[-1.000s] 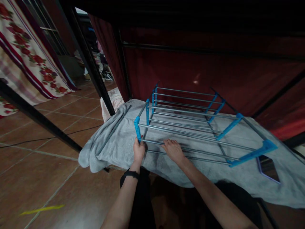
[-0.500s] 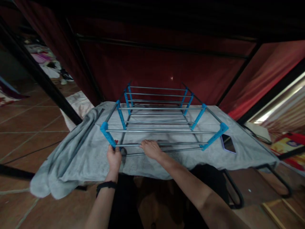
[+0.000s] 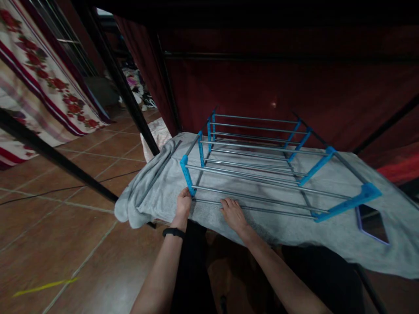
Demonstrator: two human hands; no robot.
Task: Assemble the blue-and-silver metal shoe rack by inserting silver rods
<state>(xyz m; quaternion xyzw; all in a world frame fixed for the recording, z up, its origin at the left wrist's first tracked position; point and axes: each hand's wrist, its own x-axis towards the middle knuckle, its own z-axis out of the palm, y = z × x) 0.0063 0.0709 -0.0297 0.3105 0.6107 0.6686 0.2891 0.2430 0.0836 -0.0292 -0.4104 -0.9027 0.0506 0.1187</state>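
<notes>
Your two hands at the near side of a metal rack (image 3: 262,179) with blue brackets.
Your left hand (image 3: 183,204) pinches the foot of the nearest left bracket (image 3: 187,176); your right hand (image 3: 234,214), beside it, rests bent fingers on the lowest front rod (image 3: 278,212) — whether they grip it, I cannot tell. The rack stands just ahead of your hands, reaching away rightward over a grey blanket (image 3: 170,183). Well right of your right hand lies a phone (image 3: 372,222); a dark wristband (image 3: 173,232) sits behind your left.
</notes>
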